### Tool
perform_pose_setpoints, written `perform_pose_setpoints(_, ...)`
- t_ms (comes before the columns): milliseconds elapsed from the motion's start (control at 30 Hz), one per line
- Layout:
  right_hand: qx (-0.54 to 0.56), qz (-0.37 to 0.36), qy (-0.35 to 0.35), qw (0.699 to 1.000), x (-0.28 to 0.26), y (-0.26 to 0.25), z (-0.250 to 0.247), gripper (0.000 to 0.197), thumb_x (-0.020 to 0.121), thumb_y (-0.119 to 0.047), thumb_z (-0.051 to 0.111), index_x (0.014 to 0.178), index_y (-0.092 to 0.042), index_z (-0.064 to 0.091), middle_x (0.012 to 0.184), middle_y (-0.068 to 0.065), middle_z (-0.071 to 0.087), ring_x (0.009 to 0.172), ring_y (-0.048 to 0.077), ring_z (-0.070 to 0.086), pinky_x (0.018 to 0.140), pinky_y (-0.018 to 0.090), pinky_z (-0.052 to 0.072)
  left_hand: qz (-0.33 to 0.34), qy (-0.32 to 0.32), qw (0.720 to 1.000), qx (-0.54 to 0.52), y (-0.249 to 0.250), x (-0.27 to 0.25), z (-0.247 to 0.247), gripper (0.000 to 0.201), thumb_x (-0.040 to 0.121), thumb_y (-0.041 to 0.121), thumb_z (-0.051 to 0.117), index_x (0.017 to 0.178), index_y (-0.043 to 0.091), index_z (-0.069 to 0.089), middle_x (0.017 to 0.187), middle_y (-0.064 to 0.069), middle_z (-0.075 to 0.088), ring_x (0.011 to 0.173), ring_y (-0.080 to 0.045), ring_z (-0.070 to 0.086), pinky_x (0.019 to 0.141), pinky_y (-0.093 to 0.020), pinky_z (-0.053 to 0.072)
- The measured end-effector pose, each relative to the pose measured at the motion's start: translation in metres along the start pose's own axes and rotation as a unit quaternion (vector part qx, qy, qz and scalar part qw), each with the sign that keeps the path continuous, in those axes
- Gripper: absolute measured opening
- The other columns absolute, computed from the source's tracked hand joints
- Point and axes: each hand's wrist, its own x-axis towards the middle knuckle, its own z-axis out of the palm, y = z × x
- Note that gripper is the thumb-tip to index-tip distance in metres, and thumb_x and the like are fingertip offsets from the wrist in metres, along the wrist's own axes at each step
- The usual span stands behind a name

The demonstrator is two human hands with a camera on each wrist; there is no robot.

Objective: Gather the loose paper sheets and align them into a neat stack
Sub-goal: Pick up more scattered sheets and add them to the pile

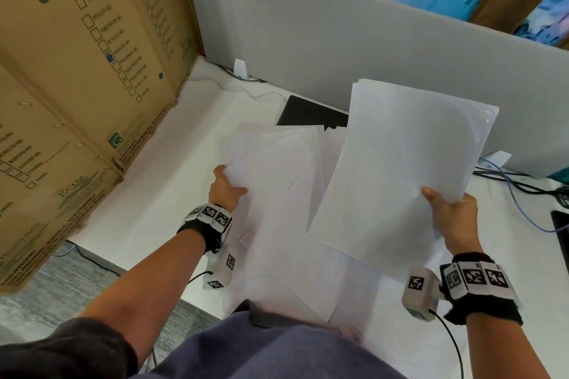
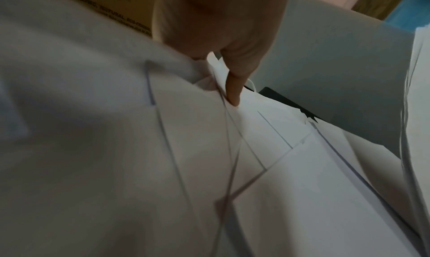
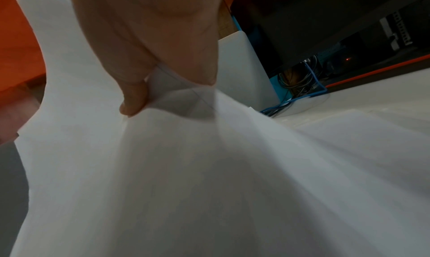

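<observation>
Both hands hold white paper sheets above a white desk.

The right hand (image 1: 452,218) pinches the near right corner of a lifted sheaf of sheets (image 1: 409,169), thumb on top and fingers beneath, so it tilts up over the desk (image 1: 172,181). The left hand (image 1: 226,188) clasps the left edge of the loose, fanned sheets (image 1: 277,194) lying askew on the desk, thumb on top; the left wrist view shows a finger pressed among overlapping edges. A cardboard box (image 1: 77,71) stands at left, a grey partition (image 1: 308,31) behind, and a black flat object (image 1: 308,115) pokes out beyond the sheets.
</observation>
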Motion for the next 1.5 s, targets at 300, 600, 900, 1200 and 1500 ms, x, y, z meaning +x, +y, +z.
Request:
perform_pose_setpoints(300,0.007,-0.004,-0.005,1.0,-0.002,0.004,0.002,0.034,0.084,-0.011,0.066,0.112,0.007,0.059,0.099,0.013,0.059,0.088,0.027,0.056,0.079,0.033,0.043,0.017,-0.057,0.998,0.014,0.002,-0.002,0.006,0.026,0.082,0.011,0.068,0.101,-0.005,0.061,0.098,-0.019,0.062,0.099,-0.034,0.058,0.075,-0.028,0.043)
perform_pose_setpoints(600,0.015,-0.003,0.007,1.0,-0.004,0.009,-0.003,0.037,0.083,-0.013,0.068,0.114,0.005,0.058,0.1,0.013,0.059,0.09,0.027,0.057,0.08,0.033,0.043,0.31,0.123,0.935,0.119,-0.015,-0.03,0.029,0.022,0.086,-0.004,0.056,0.108,-0.002,0.062,0.146,-0.02,0.029,0.137,-0.022,0.019,0.113,-0.02,0.012)
perform_pose_setpoints(900,-0.003,0.009,0.023,1.0,-0.005,0.008,-0.006,0.038,0.083,-0.015,0.069,0.112,0.008,0.058,0.099,0.013,0.058,0.09,0.026,0.056,0.077,0.032,0.042,0.27,0.006,0.961,0.064,0.026,-0.039,-0.002,0.034,0.098,0.006,0.041,0.128,-0.007,0.047,0.093,-0.026,0.065,0.082,-0.034,0.063,0.073,-0.024,0.04)
perform_pose_setpoints(1200,-0.086,0.039,0.048,0.994,-0.013,0.013,-0.012,0.04,0.085,-0.014,0.066,0.115,0.01,0.057,0.117,0.028,0.059,0.106,0.04,0.057,0.082,0.033,0.043,0.376,0.115,0.919,0.031,0.082,-0.05,-0.068,0.024,0.096,0.005,0.045,0.11,-0.006,0.061,0.057,-0.011,0.054,0.054,-0.023,0.044,0.055,-0.021,0.025)
perform_pose_setpoints(1500,-0.157,0.062,0.036,0.985,-0.02,0.014,-0.008,0.038,0.087,-0.011,0.063,0.117,0.011,0.056,0.117,0.03,0.059,0.107,0.042,0.057,0.088,0.038,0.044,0.324,0.131,0.937,-0.009,0.102,-0.049,-0.089,0.028,0.097,0.007,0.044,0.089,-0.014,0.06,0.05,-0.012,0.043,0.044,-0.014,0.029,0.052,-0.026,0.019)
